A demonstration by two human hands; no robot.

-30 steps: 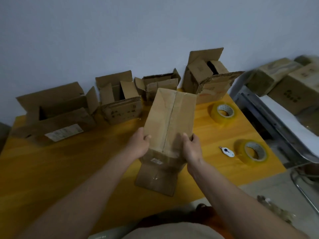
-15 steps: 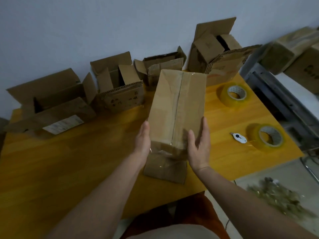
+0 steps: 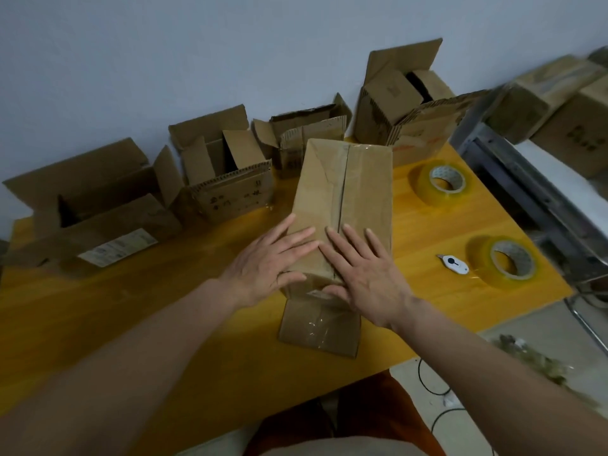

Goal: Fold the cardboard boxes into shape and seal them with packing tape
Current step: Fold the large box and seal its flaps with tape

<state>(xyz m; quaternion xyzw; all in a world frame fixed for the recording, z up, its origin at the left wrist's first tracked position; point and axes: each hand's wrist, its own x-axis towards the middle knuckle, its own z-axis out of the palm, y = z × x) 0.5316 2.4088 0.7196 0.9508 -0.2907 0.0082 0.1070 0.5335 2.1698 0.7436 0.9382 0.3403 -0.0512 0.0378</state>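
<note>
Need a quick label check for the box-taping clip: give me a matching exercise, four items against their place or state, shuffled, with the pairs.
Column 1
1. closed box
2. cutter
3. far tape roll
4. labelled open box

Column 2
A. at the table's left end, flaps up
B. under both flat hands, left hand and right hand
C. small and white, just left of the near tape roll
D. on the table near the tall open box

Pairs: 1-B, 2-C, 3-D, 4-A
</note>
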